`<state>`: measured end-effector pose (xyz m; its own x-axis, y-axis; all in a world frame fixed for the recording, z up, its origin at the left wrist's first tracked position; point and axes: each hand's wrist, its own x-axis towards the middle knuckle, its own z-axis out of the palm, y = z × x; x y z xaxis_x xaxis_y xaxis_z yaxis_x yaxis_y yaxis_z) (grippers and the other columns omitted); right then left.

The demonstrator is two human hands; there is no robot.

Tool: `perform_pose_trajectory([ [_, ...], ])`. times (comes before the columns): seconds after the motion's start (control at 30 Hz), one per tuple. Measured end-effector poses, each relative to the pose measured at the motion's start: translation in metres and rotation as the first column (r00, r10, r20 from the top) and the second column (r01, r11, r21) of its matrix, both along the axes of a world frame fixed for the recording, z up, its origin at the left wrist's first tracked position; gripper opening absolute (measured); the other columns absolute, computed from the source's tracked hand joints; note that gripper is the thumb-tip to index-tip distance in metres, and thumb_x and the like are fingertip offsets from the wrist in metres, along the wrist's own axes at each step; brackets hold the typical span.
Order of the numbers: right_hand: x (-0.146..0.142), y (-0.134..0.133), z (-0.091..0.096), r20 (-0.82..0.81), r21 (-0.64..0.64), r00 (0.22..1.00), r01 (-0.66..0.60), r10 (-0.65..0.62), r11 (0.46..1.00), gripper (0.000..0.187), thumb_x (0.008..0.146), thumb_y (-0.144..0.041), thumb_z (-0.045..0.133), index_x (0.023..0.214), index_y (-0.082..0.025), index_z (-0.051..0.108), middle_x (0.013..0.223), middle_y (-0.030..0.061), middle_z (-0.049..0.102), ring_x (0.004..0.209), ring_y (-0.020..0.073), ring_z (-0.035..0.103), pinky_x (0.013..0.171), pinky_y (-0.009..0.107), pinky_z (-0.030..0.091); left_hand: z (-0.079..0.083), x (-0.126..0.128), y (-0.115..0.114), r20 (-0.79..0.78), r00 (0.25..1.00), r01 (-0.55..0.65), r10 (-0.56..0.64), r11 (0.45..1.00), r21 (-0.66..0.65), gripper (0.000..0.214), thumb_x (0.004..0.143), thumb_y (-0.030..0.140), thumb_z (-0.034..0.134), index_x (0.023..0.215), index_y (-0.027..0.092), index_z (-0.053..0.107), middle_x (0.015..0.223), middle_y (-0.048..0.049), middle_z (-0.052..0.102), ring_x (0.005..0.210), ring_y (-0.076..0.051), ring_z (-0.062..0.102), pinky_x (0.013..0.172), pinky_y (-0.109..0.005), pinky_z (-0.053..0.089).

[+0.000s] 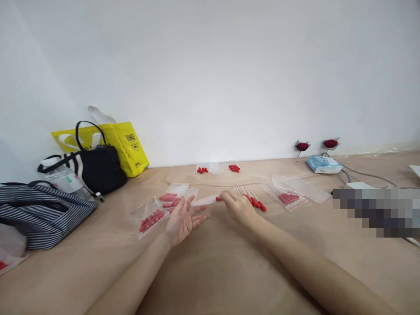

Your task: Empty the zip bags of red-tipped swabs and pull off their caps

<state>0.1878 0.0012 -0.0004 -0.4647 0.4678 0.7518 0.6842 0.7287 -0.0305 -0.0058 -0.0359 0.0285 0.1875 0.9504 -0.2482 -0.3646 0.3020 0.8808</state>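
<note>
My right hand [238, 208] pinches a small clear plastic bag [204, 201] by its right end, and a bit of red shows at the fingertips. Palm up, with fingers stretched out, my left hand [185, 221] is just below the bag's left end; whether it touches the bag I cannot tell. Beside my right hand lie several thin white sticks with red tips [257, 203]. Left of my left hand are clear zip bags [151, 221] holding red pieces. To the right rests another zip bag with red pieces [288, 197], partly under a flat bag [310, 189].
Small bags with red pieces [234, 168] lie along the wall. At left stand a yellow bag [131, 153], a black bag [101, 170] and a striped bag [52, 214]. A blue-white packet [324, 164], two dark red flowers [302, 146] and a grey cable [367, 173] are at right.
</note>
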Motion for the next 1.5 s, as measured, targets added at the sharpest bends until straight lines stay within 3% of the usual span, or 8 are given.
perform_pose_trajectory([
  [0.2,-0.006,-0.017,-0.022,0.055,-0.149,0.956,-0.276,0.287,0.949,0.024,0.079,-0.004,0.035,0.089,-0.016,0.053,0.096,0.0076,0.058,0.086,0.0139,0.054,0.071,0.022,0.043,-0.009,-0.022,0.003,-0.535,0.842,0.026,0.067,0.986,0.165,0.044,0.06,0.034,0.069,0.095,0.016,0.05,0.071,0.0002,0.058,0.063,-0.013,0.056,0.059,-0.023,0.044],
  [0.4,0.011,-0.035,-0.02,-0.043,-0.483,0.91,-0.38,0.412,0.789,0.022,0.079,-0.012,0.042,0.093,-0.021,0.056,0.099,0.0052,0.056,0.085,0.0134,0.054,0.072,0.024,0.043,-0.016,-0.025,-0.001,-0.78,0.624,0.253,-0.044,0.956,0.149,0.047,0.063,0.038,0.063,0.101,0.016,0.045,0.061,0.0053,0.048,0.049,-0.009,0.047,0.046,-0.019,0.036],
  [0.5,0.022,-0.04,-0.017,-0.218,-0.57,0.938,-0.346,0.269,0.746,0.017,0.071,-0.021,0.055,0.088,-0.021,0.059,0.091,0.004,0.055,0.079,0.0141,0.054,0.068,0.025,0.043,-0.017,-0.026,-0.003,-0.898,0.422,0.291,0.124,0.92,0.263,0.04,0.064,0.035,0.06,0.099,0.018,0.051,0.078,0.0004,0.049,0.054,-0.009,0.048,0.051,-0.022,0.04],
  [0.67,0.026,-0.036,-0.017,-0.193,-0.708,0.959,0.012,-0.21,0.706,0.016,0.068,-0.033,0.057,0.062,-0.019,0.059,0.068,0.0026,0.055,0.071,0.0163,0.051,0.064,0.028,0.038,-0.013,-0.023,-0.006,-0.903,0.117,0.38,0.412,0.822,0.424,0.03,0.069,0.035,0.057,0.095,0.02,0.058,0.099,-0.0054,0.045,0.083,-0.019,0.053,0.074,-0.034,0.043],
  [0.93,0.009,-0.033,-0.013,-0.074,-0.834,0.943,0.12,-0.325,0.538,0.023,0.061,-0.046,0.061,0.061,-0.023,0.061,0.073,0.0004,0.062,0.076,0.0195,0.053,0.073,0.036,0.03,-0.023,0.022,0.011,-0.868,0.335,0.619,0.366,0.609,0.496,0.024,0.08,0.019,0.045,0.099,0.019,0.06,0.102,-0.006,0.052,0.097,-0.017,0.05,0.087,-0.032,0.04],
  [1.2,0.009,-0.035,-0.011,-0.172,-0.846,0.956,-0.02,-0.238,0.533,0.018,0.071,-0.034,0.05,0.062,-0.021,0.056,0.061,-0.004,0.059,0.064,0.0137,0.05,0.081,0.039,0.026,-0.028,0.034,0.024,-0.933,0.256,0.784,0.252,0.511,0.353,0.054,0.072,0.0,0.035,0.119,0.024,0.047,0.125,-0.0069,0.04,0.117,-0.018,0.036,0.097,-0.037,0.033],
  [1.37,0.009,-0.032,-0.017,-0.339,-0.837,0.925,-0.215,-0.17,0.503,0.015,0.071,-0.034,0.052,0.067,-0.02,0.052,0.056,-0.0062,0.054,0.058,0.0102,0.048,0.077,0.033,0.033,-0.029,0.035,0.029,-0.936,0.234,0.792,0.262,0.508,0.34,0.057,0.067,-0.002,0.035,0.115,0.023,0.051,0.121,-0.0067,0.043,0.116,-0.02,0.036,0.097,-0.039,0.033],
  [1.5,0.008,-0.028,-0.025,-0.629,-0.737,0.76,-0.514,-0.165,0.44,0.02,0.065,-0.033,0.058,0.076,-0.019,0.049,0.069,-0.0025,0.058,0.064,0.0109,0.052,0.065,0.026,0.039,-0.032,0.034,0.03,-0.902,0.305,0.766,0.305,0.484,0.422,0.045,0.067,-0.001,0.038,0.1,0.02,0.059,0.119,-0.0068,0.046,0.112,-0.019,0.041,0.095,-0.036,0.035],
])
